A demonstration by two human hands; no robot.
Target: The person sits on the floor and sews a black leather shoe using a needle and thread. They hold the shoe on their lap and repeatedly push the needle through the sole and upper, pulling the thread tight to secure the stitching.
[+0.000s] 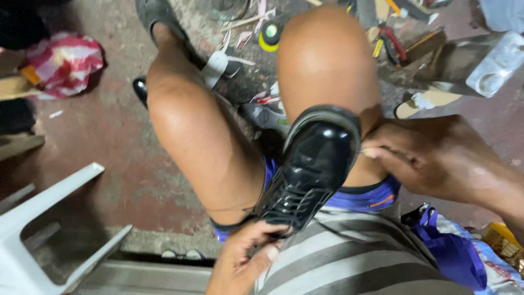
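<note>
Lengthwise between both knees, black shoe [311, 169] points toe away.

The floor [117, 158] is worn concrete, stained reddish-brown with grey patches where the colour has rubbed away. A white plastic chair [38, 218] stands at the lower left, beside a grey step or ledge [147, 276] along the bottom edge. A red-and-white crumpled bag [64, 61] lies at the upper left, next to pieces of wood [13, 87]. Across the top, the ground is littered with scraps, red-handled pliers [394, 43], a yellow-rimmed tape roll [269, 34] and a clear plastic container [498, 66]. A blue bag [456, 257] sits at the lower right. The light is dim and even.
</note>
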